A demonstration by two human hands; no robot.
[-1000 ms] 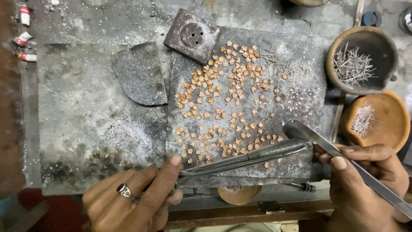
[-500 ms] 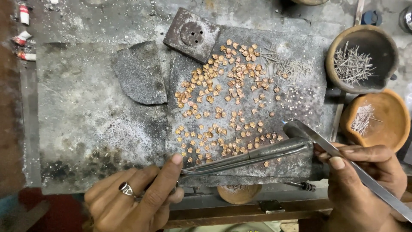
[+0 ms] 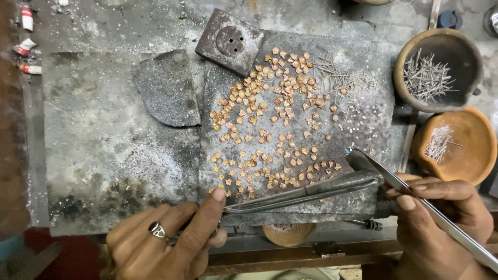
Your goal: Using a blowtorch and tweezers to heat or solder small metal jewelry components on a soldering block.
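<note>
The surface (image 3: 129,21) is grey, rough and dusty, with white powder and dark burnt marks near its lower left part. A brown wooden edge (image 3: 290,256) with a small metal hinge (image 3: 329,249) runs along the front. On the far left there is a reddish-brown strip (image 3: 10,129). The light is soft and even.

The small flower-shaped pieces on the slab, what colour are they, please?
Coppery orange pieces, clearest in the head view.

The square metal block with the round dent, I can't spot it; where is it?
In the head view, the square metal block lies top centre, tilted, at the upper left corner of the dark slab holding the small copper pieces.
</note>
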